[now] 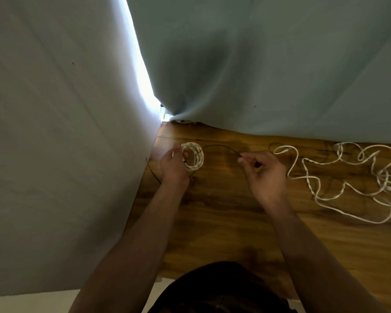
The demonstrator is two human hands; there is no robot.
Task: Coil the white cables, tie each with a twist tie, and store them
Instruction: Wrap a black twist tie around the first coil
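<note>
A coiled white cable (195, 157) stands on edge near the back left corner of the wooden table (224, 213). My left hand (173, 167) grips the coil, fingers through its middle. A thin dark twist tie (219, 146) arcs from the coil to my right hand (261, 171), which pinches its free end between thumb and forefinger. To the right, a loose white cable (339, 177) lies tangled across the table.
Pale blue curtains (257, 64) hang behind the table and along its left edge, with a bright gap between them. Another thin dark tie (154, 173) lies by the table's left edge under my left wrist.
</note>
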